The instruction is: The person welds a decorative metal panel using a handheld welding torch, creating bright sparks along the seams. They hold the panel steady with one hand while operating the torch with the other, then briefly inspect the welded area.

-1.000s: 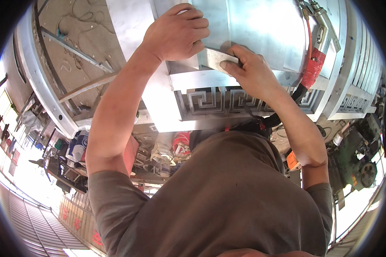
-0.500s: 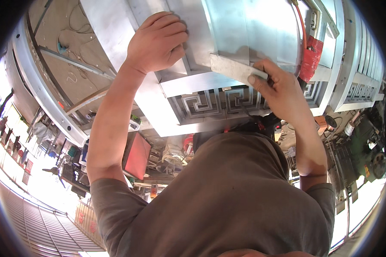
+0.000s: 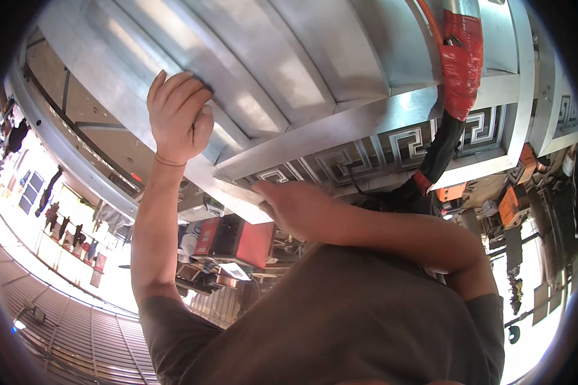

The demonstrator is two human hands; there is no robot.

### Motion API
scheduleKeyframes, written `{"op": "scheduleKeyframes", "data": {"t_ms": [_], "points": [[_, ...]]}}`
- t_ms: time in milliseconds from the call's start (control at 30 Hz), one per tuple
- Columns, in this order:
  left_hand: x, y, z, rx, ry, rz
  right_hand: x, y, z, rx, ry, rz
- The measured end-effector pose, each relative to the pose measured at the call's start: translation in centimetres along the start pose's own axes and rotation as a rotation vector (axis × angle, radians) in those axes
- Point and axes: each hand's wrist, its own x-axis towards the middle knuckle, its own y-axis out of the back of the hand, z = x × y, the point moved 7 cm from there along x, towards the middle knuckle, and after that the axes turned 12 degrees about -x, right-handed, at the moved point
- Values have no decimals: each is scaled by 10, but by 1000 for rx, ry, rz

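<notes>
Since half a second ago, the right hand (image 3: 295, 208) has slid leftward along the stepped metal moulding's (image 3: 315, 90) lower edge, grip unclear through blur, while the left hand (image 3: 176, 119) presses flat, open-palmed, against it.

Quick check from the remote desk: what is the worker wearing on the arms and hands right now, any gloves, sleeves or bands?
No gloves: both the left hand and the right hand are bare, and the forearms are bare too. A thin band circles the left wrist. The short sleeves of a brown-grey T-shirt end above the elbows. The right hand is blurred.

A red box (image 3: 237, 239) sits below; a red-taped pipe (image 3: 461, 70) hangs right
</notes>
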Motion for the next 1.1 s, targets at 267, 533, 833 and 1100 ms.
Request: {"op": "scheduleKeyframes", "data": {"t_ms": [267, 533, 833, 1100], "points": [[4, -4, 4, 34, -46, -47, 3, -7, -17, -314, 142, -43], [3, -4, 5, 72, -31, 5, -35, 48, -3, -382, 86, 137], [-2, 2, 1, -19, -38, 99, -96, 121, 2, -166, -159, 543], [-10, 2, -4, -84, -64, 159, -171, 276, 34, -704, -539, 1348]]}}
